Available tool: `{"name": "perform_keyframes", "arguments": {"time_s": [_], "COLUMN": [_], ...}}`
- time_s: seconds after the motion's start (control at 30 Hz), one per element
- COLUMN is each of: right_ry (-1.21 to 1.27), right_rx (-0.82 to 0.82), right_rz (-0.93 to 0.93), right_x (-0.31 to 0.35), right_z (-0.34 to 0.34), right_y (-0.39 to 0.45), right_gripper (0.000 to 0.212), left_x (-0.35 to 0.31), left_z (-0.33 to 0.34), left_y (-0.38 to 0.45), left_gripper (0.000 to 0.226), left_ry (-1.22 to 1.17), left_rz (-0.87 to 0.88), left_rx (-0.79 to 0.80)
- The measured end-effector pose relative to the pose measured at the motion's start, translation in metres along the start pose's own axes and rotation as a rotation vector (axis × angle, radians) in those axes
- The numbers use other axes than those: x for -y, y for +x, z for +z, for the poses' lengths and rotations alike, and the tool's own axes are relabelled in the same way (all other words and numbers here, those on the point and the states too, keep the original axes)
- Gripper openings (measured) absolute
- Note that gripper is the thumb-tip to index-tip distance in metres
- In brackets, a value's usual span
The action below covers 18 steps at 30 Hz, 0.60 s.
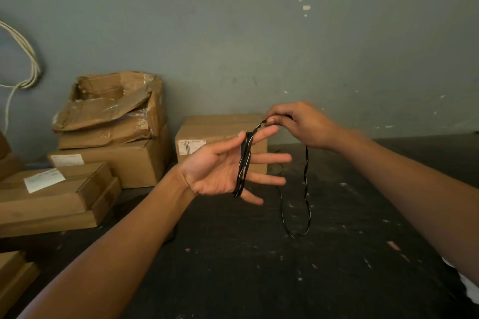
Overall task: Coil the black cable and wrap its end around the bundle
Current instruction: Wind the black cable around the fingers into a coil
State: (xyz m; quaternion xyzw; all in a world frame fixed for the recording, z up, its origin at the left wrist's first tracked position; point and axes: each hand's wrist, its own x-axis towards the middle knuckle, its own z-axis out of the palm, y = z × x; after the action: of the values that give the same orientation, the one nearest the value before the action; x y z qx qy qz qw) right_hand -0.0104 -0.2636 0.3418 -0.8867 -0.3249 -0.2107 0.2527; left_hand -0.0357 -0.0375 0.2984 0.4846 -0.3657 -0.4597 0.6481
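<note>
Both forearms are bare from wrist to the frame edge, with no sleeve, watch, ring or glove on the left hand [217, 171] or the right hand [298, 124]. Below the right forearm [404, 189], a scrap of white clothing [469, 287] shows. Nails are short and plain.

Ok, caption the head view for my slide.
Right hand winds black cable around the open left hand.

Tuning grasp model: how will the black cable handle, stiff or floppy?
Likely floppy: the cable hangs in a slack loop below the right hand. Probably light: turns sit on the left hand's straight fingers. Thin, so it may slip off.
</note>
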Motion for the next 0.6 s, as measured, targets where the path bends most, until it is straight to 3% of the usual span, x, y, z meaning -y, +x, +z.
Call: {"name": "perform_keyframes", "arguments": {"time_s": [0.13, 0.3, 0.4, 0.6], "right_ry": [0.180, 0.322, 0.293, 0.251], "right_rx": [0.016, 0.042, 0.065, 0.286], "right_rz": [0.050, -0.013, 0.090, 0.133], "right_x": [-0.007, 0.007, 0.009, 0.026], "right_z": [0.027, 0.067, 0.091, 0.123], "right_y": [-0.020, -0.041, -0.048, -0.068], "right_gripper": [0.022, 0.025, 0.029, 0.019], "left_x": [-0.009, -0.013, -0.017, -0.030], "left_z": [0.010, 0.012, 0.009, -0.007], "left_y": [0.006, 0.010, 0.010, 0.002], "left_gripper": [0.054, 0.054, 0.053, 0.051], "left_ry": [-0.013, -0.023, -0.035, -0.041], "left_rz": [0.062, 0.137, 0.186, 0.303], "left_rx": [0.094, 0.068, 0.023, -0.176]}}
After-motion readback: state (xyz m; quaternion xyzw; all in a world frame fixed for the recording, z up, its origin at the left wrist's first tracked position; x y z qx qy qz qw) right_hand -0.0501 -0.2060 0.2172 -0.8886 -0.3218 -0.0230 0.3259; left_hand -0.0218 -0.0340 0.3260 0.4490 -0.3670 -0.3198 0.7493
